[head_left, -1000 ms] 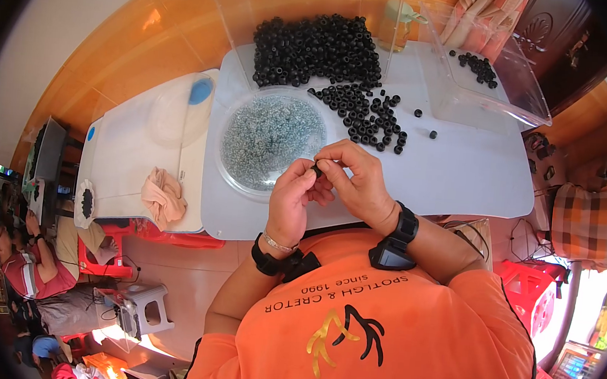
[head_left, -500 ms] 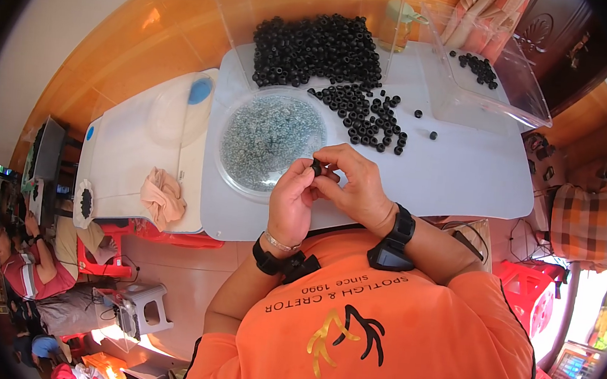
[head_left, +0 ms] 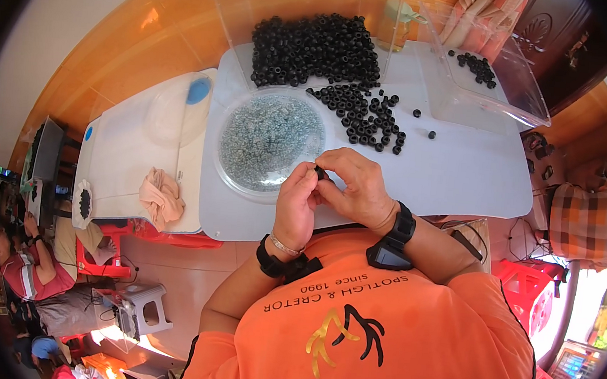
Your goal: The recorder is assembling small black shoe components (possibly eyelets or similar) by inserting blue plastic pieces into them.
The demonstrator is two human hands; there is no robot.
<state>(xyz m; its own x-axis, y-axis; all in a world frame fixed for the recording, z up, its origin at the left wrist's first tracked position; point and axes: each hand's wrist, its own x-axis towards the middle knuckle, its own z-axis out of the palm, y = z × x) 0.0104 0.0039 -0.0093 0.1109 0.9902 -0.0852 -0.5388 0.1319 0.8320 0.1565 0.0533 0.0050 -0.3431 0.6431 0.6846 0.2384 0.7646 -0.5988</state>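
A small black round part (head_left: 319,172) is held between my two hands in front of my chest. The fingers of my left hand (head_left: 296,202) are closed on it from the left. From the other side, my right hand (head_left: 356,185) pinches the same part with thumb and fingers. Just beyond my left hand stands a round clear dish (head_left: 222,170) filled with tiny pale blue-grey clear pieces (head_left: 268,136). Farther off, loose black parts with holes (head_left: 357,111) lie spread on the white table, in front of a large heap of them (head_left: 316,50).
A clear bin (head_left: 462,106) with several black parts stands at the far right, near a green-lidded bottle (head_left: 397,24). A crumpled peach cloth (head_left: 162,199) lies on the white table (head_left: 463,175) section at left. A plaid-covered stool (head_left: 588,222) stands right. Another person (head_left: 29,266) sits far left.
Both hands have shifted slightly, and the black part has turned a little between the fingertips. The heap, the dish and the loose parts look the same.
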